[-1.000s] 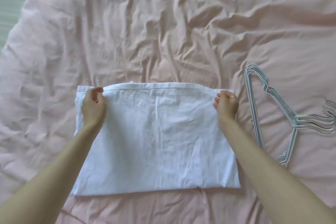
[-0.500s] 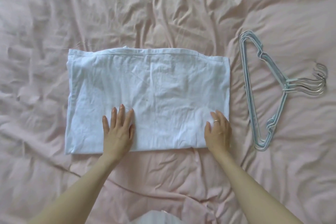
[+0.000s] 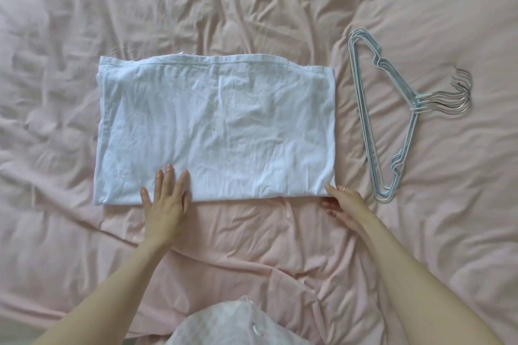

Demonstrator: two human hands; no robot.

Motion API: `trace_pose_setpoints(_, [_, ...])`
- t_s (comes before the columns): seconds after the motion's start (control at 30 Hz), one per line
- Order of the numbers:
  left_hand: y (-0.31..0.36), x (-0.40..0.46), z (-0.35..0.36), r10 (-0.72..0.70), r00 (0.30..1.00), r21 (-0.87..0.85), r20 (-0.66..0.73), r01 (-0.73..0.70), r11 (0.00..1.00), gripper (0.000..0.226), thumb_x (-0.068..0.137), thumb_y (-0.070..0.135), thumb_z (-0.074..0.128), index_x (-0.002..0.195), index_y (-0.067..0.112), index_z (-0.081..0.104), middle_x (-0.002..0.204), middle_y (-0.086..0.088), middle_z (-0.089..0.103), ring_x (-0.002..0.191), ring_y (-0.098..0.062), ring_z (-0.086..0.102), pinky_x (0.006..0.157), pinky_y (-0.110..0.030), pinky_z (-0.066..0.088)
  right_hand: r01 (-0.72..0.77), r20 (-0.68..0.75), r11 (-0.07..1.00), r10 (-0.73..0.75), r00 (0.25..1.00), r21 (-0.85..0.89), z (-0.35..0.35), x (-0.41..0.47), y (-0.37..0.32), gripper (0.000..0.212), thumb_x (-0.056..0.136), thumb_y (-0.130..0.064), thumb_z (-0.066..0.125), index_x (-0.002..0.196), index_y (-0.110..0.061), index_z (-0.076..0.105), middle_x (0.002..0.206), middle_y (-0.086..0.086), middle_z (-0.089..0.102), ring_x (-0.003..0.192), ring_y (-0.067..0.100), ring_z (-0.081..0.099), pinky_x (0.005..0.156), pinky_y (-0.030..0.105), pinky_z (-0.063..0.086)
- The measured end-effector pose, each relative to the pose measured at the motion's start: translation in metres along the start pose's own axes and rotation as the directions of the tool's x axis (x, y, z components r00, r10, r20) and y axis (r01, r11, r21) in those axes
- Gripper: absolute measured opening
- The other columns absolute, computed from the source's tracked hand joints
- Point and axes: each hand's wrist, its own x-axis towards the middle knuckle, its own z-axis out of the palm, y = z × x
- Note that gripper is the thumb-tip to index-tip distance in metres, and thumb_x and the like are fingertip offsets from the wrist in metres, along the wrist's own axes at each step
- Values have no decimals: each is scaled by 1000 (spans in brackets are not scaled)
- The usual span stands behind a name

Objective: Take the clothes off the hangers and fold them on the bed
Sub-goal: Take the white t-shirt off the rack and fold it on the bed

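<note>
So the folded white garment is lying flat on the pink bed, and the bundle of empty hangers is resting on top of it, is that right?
Not quite. The head view shows the folded white garment lying flat on the pink bed, but the bundle of empty hangers is not on top of it: it lies on the bedding to the garment's right, apart from it.

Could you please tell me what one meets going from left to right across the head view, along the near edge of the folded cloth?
Bare pink bedsheet → left hand, flat on the white folded garment → right hand at the garment's near right corner → stack of wire hangers.
</note>
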Motion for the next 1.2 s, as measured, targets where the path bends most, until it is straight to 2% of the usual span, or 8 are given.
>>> trace_pose_setpoints(0.37, [-12, 4, -6, 37, 996, 38, 80, -40, 999, 53, 98, 37, 23, 150, 28, 16, 159, -3, 0, 146, -21, -3, 114, -52, 3, 26, -236, 970, -85, 968, -240, -10, 16, -7, 23, 87, -12, 63, 67, -4, 55, 58, 12, 55, 29, 4, 49, 31, 14, 39])
trace_pose_setpoints(0.47, [-26, -5, -6, 17, 1000, 15, 20, -18, 1000, 64, 90, 46, 15, 149, 23, 20, 158, -8, 9, 146, -29, 4, 113, -54, 7, -47, -322, 887, -117, 939, -460, 6, 10, -12, 24, 86, -10, 55, 102, 7, 62, 96, 24, 65, 83, 32, 66, 69, 34, 53])
trace_pose_setpoints(0.57, [-46, -14, -9, -135, 991, -30, -6, 134, 990, 53, 100, 33, 31, 150, 20, 18, 158, -9, 6, 146, -29, 4, 114, -52, 6, -8, -399, 750, -343, 850, -661, 27, -18, -14, 40, 90, -14, 49, 128, 0, 47, 135, 21, 42, 125, 36, 39, 99, 42, 34])
trace_pose_setpoints(0.73, [-85, -16, -15, -208, 970, -182, -124, 184, 966, 46, 99, 19, 33, 141, -1, 36, 151, -24, 25, 140, -35, 23, 113, -47, 18, 370, 65, 292, -703, 709, -882, 83, -41, 0, 46, 90, -15, 53, 135, -7, 48, 147, 16, 36, 135, 33, 33, 107, 49, 26])
trace_pose_setpoints(0.87, [-99, -8, -26, -537, 828, -526, -159, 390, 756, 30, 94, 10, 46, 117, -7, 53, 118, -29, 53, 114, -40, 47, 100, -45, 35, 524, 386, 82, -582, 716, -848, 137, -61, 7, 50, 99, -27, 39, 147, -22, 29, 158, 2, 10, 146, 19, 8, 115, 43, 5])
trace_pose_setpoints(0.97, [-104, -6, -39, -709, 704, -807, 40, 442, 392, 35, 91, 20, 56, 122, 3, 53, 111, -14, 61, 93, -28, 61, 87, -38, 48, 594, 512, -4, -513, 689, -804, 165, -72, 13, 50, 101, -31, 31, 149, -26, 20, 159, -2, -2, 146, 16, -3, 116, 42, 0])
trace_pose_setpoints(1.03, [-111, -5, -40, -690, 704, -900, 169, 395, 182, 34, 91, 15, 59, 120, -1, 53, 99, -12, 62, 73, -16, 59, 70, -27, 51, 594, 536, -19, -455, 711, -804, 178, -77, 18, 52, 101, -31, 31, 150, -28, 16, 159, -3, -6, 146, 15, -6, 116, 43, -1])
trace_pose_setpoints(1.2, [-125, -9, -44, -602, 755, -938, 259, 346, 30, 5, 89, 6, 61, 89, 6, 56, 81, -7, 60, 53, -2, 62, 52, -12, 52, 537, 513, -32, -352, 783, -843, 182, -71, 26, 55, 100, -35, 32, 150, -30, 10, 159, -5, -8, 146, 14, -8, 116, 48, -2])
